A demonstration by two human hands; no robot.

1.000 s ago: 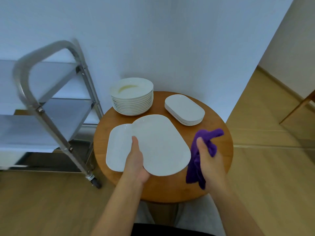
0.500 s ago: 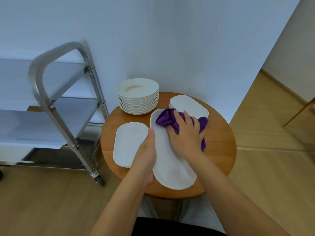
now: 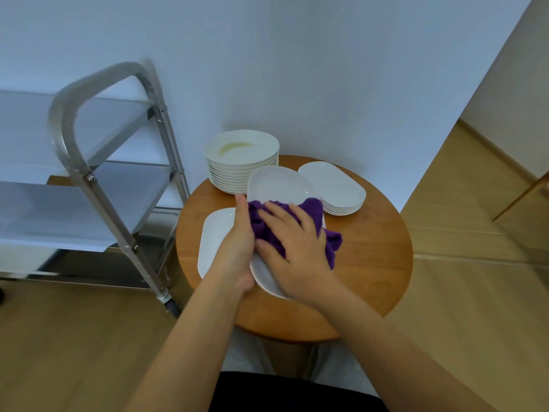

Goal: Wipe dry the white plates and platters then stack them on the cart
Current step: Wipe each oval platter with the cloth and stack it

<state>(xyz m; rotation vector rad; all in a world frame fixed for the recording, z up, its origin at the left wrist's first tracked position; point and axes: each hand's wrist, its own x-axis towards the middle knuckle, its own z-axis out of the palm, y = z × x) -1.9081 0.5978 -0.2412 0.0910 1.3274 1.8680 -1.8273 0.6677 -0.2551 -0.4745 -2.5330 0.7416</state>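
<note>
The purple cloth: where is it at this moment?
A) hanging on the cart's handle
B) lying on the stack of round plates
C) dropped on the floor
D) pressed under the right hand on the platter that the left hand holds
D: the purple cloth lies under the spread fingers of the right hand, against the white platter that the left hand grips by its edge above the round table.

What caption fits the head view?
Left hand holds a white platter while right hand wipes it with a purple cloth.

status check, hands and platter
Left hand grips white oval platter. Right hand presses purple cloth on it. Nothing in the way.
</note>
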